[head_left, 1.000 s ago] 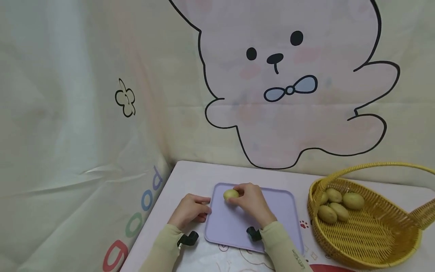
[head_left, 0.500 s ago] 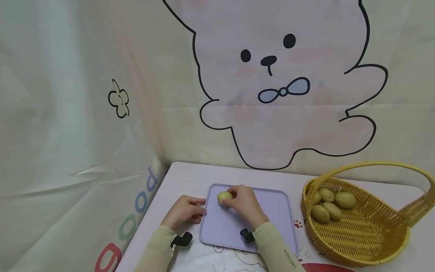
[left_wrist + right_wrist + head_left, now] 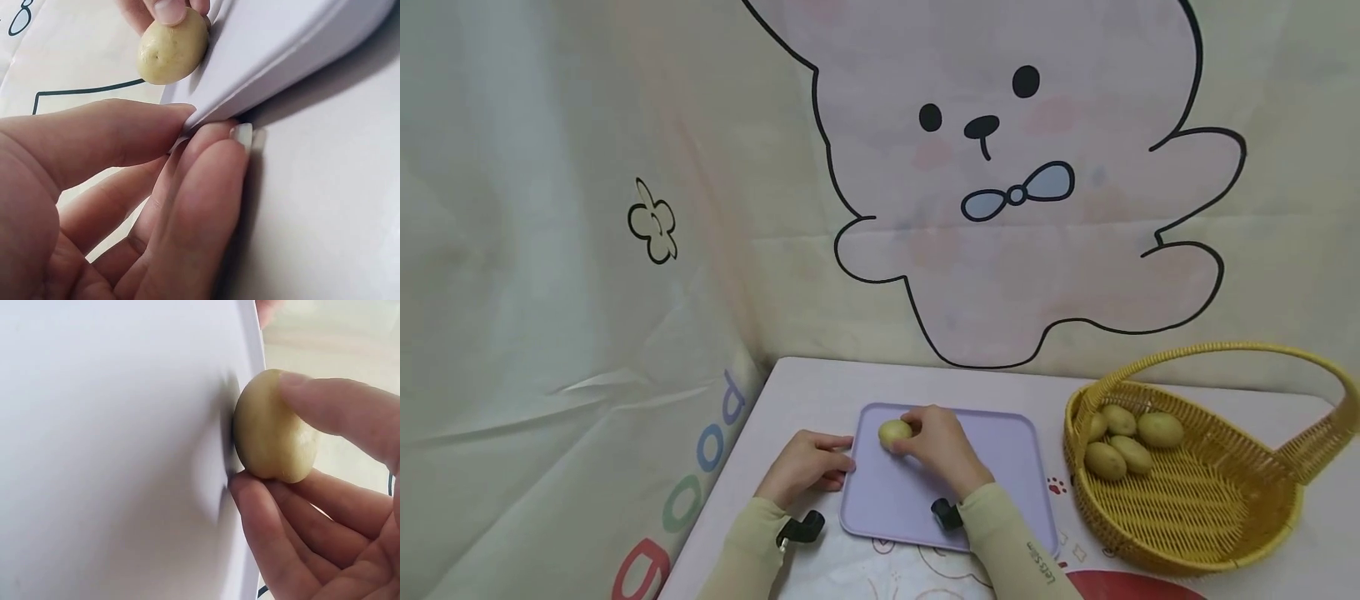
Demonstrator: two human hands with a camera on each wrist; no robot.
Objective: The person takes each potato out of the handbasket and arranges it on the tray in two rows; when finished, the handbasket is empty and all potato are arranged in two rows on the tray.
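Observation:
A small yellow potato [image 3: 895,435] is at the upper left of a lilac tray [image 3: 955,508]. My right hand [image 3: 946,448] pinches it between thumb and fingers. In the right wrist view the potato [image 3: 275,428] sits against the tray's surface or just off it; I cannot tell which. My left hand [image 3: 805,468] is at the tray's left edge. Seen from the left wrist, that hand [image 3: 125,206] pinches the tray's rim [image 3: 250,87] between its fingertips, with the potato [image 3: 172,53] just beyond.
To the right stands a yellow woven basket [image 3: 1195,533] with a tall handle, holding several potatoes [image 3: 1123,442] at its left end. A printed white cloth [image 3: 827,575] covers the table. Behind and at the left hang printed curtains [image 3: 790,292].
The head view has shifted slightly, so everything appears a little further left. Both hands keep their places at the tray, and the potato stays in the right hand.

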